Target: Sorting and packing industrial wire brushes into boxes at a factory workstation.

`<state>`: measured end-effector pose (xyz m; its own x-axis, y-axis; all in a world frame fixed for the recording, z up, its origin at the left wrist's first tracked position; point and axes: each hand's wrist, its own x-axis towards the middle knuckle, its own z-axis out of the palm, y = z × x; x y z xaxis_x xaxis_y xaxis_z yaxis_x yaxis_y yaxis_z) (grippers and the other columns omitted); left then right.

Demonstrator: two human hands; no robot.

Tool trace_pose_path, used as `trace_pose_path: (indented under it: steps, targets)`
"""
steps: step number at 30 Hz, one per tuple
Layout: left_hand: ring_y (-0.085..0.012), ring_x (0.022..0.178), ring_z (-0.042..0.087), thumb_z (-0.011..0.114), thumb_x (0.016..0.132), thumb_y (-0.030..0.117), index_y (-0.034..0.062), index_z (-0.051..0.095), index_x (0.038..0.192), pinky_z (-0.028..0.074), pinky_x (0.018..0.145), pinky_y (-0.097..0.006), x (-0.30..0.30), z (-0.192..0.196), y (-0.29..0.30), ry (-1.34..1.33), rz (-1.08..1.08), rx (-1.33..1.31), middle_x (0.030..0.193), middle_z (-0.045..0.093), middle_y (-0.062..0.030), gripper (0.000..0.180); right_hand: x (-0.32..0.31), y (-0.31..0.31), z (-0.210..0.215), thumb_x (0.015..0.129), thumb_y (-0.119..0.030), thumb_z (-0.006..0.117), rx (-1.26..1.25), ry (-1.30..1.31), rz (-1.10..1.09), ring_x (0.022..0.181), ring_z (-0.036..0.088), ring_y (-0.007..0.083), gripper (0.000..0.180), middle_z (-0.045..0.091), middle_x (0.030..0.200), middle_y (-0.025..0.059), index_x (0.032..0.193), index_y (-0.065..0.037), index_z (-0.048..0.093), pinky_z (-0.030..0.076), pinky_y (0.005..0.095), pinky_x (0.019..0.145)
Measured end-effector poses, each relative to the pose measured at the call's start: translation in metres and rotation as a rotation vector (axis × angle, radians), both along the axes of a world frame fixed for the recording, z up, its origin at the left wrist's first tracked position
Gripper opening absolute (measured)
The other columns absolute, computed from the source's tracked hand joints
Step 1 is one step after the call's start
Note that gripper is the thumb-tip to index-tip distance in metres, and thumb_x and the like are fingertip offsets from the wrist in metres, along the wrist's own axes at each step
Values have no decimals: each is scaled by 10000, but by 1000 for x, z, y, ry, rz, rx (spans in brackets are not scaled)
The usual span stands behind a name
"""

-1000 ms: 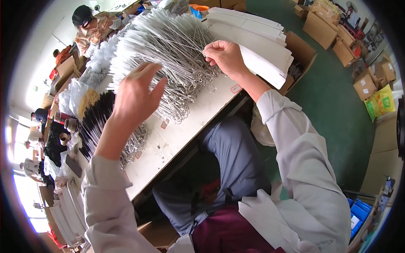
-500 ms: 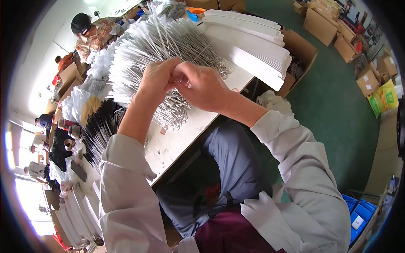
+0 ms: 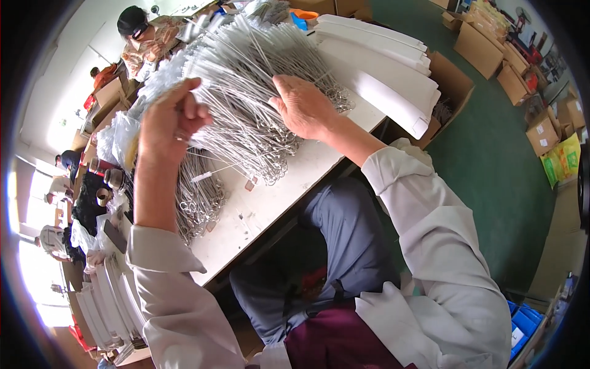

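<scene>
A big heap of thin tube brushes (image 3: 246, 92), with pale bristles and twisted wire stems ending in loops, lies on the white table (image 3: 236, 218). My right hand (image 3: 307, 109) rests at the heap's right side, thumb and forefinger apart against the stems; I make out no brush held between them. To the left, my left hand (image 3: 169, 123) hovers over the heap's edge, slightly blurred, forefinger out and the other fingers loosely bent, with nothing clearly in it. Below it, one brush with a short white tip (image 3: 201, 177) lies across the stems. More looped stems (image 3: 200, 209) lie near my left wrist.
White folded sheets (image 3: 381, 74) are stacked at the table's far right, beside an open carton (image 3: 452, 86). Clear plastic bags (image 3: 117, 138) lie on the left. A co-worker (image 3: 147, 40) sits at the far left. Cartons (image 3: 485, 43) line the green floor.
My hands, together over the heap before, have parted: the left moved left, the right slightly right onto the stems. The view has shifted a little, uncovering the heap's middle.
</scene>
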<state>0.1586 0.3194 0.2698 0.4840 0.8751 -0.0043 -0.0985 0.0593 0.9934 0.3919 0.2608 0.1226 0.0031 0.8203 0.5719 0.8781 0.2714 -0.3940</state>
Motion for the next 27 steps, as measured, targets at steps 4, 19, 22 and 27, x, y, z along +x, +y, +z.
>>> trace_pose_path:
  steps: [4,19,22,27]
  targets:
    - [-192,626,575,536,1061,143,-97,566,1240,548,646,-350,-61,30,10,-133,44,12,630,427,-22,302,-4,3,-3,1090,-314,438,46,-62,-21,1314,536,417,537,569,1386,299,1394,126,484,417,465,1138]
    - [-202,451,586,482,1067,186,-90,646,1098,470,446,-299,-111,-55,-144,53,-135,-185,527,439,-23,323,-94,-84,40,1052,-455,568,-284,819,458,790,655,139,617,701,1208,158,1373,72,559,534,278,649]
    - [-178,435,561,476,1087,232,-92,657,1079,467,459,-274,-111,-92,-171,-21,-278,-273,521,443,-13,372,-133,-98,40,1077,-390,539,-526,1248,760,612,550,80,527,719,1124,170,1382,40,562,444,232,522]
    - [-227,550,639,462,1099,289,-90,626,1176,560,550,-340,-127,-121,-191,-94,-250,-334,612,558,-83,420,-139,-109,25,1060,-293,576,-461,1392,610,545,552,67,308,717,863,93,1043,-9,695,441,220,471]
